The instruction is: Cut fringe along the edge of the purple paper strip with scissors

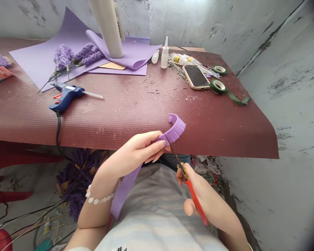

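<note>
A long purple paper strip (pixel 128 190) is pinched in my left hand (pixel 140 150). Its far end curls up beyond my fingers, with a row of small cuts making a fringe along one edge. Below my wrist the uncut tail hangs down over my shirt. My right hand (pixel 193 184) holds scissors (pixel 195 200) with red handles. Their dark blades meet the strip right beside my left fingertips, at the end of the fringed part. Whether the blades are parted there is hard to see.
On the maroon table (pixel 115 115) lie a blue glue gun (pixel 68 96), purple paper sheets (pixel 36 57), purple flowers (pixel 73 55), a white bottle (pixel 165 55), a phone (pixel 197 76), wire stems and green tape rolls (pixel 218 86). More purple flowers (pixel 78 177) are underneath. A wall (pixel 290 104) stands at the right.
</note>
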`<state>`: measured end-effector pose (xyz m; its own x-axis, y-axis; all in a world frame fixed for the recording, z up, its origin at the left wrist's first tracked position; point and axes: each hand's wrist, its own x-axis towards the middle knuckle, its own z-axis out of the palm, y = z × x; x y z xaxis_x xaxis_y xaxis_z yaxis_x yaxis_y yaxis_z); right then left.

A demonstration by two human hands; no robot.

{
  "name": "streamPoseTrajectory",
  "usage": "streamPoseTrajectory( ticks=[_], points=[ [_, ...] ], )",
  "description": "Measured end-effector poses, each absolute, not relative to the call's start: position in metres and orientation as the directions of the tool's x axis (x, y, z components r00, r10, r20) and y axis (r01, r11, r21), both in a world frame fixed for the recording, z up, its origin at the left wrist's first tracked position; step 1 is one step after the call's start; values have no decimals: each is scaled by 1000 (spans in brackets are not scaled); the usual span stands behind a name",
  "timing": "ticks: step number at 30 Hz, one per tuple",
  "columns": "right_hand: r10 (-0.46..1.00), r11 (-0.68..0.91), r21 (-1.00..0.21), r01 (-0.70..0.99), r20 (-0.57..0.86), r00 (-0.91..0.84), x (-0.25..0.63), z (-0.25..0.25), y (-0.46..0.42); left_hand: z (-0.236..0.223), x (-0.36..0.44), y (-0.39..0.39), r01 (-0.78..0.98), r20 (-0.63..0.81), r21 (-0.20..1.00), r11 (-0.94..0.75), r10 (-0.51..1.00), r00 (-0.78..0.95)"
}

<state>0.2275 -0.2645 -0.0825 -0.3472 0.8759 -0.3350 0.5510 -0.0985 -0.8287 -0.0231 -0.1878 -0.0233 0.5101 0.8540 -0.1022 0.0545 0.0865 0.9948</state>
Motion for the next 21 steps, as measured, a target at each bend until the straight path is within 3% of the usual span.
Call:
streamPoseTrajectory(
  ticks=[4,9,21],
  points=[
    [898,-56,-734,677,-333,-287,229,-74,-260,-25,-24,-191,95,-67,995,26,885,461],
    [936,-1,-701,713,-252,-247,227,-73,-257,-24,-23,-196,157,-117,986,49,883,455],
    [915,-120,-850,513,-295,-276,217,-71,-259,-22,-24,-196,225,-109,974,-6,864,492]
  ],
)
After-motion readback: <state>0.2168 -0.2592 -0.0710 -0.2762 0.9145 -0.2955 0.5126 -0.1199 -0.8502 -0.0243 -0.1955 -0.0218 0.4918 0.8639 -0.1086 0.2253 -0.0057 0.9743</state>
